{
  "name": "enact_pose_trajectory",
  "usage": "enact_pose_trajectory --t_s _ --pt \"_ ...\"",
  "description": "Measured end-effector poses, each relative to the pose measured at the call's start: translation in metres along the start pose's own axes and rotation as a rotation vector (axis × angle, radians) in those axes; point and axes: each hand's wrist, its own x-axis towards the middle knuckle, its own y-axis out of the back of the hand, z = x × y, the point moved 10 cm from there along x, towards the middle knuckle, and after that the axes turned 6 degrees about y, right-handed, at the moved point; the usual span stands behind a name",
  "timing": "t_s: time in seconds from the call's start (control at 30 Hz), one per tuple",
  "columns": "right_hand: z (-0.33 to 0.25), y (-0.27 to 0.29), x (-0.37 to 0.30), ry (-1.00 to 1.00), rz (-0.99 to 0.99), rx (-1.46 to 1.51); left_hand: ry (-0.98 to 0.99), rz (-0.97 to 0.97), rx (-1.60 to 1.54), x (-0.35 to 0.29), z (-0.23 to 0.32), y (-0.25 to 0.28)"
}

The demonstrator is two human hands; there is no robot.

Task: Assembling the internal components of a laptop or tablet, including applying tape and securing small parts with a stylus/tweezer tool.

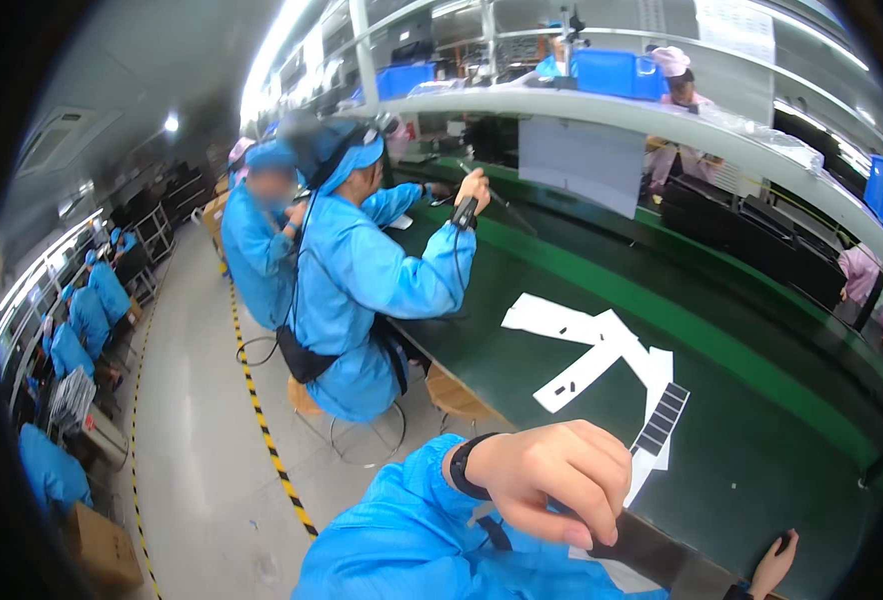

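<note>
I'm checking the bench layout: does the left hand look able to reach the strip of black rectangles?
Probably yes: the left hand appears close to the strip of black rectangles, and nothing visible blocks the way.

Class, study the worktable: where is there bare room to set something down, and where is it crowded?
Bare table lies between the white strips and the right hand, save one speck. Another patch separates the strips from the nearest co-worker. It is crowded where the strips overlap beyond the left hand, with dark pieces on them.
</note>
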Motion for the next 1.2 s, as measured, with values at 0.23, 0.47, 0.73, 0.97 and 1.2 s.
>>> enact_pose_trajectory --t_s 0.23,0.47,0.73,0.97,1.2 --pt "0.080 -0.054 -0.014 -0.076 -0.125 0.126 0.190 0.227 -0.016 -0.048 -0.005 0.004" --pt "0.085 -0.058 -0.015 -0.070 -0.131 0.121 0.295 0.294 0.209 -0.067 -0.025 0.005" --pt "0.087 -0.052 -0.019 -0.090 -0.133 0.099 0.701 0.245 0.693 -0.121 -0.135 -0.009" --pt "0.075 -0.049 -0.017 -0.079 -0.107 0.123 0.834 0.347 0.696 -0.177 -0.210 -0.018" --pt "0.062 -0.039 -0.017 -0.127 -0.096 0.137 0.894 0.266 0.927 -0.190 -0.232 -0.030"
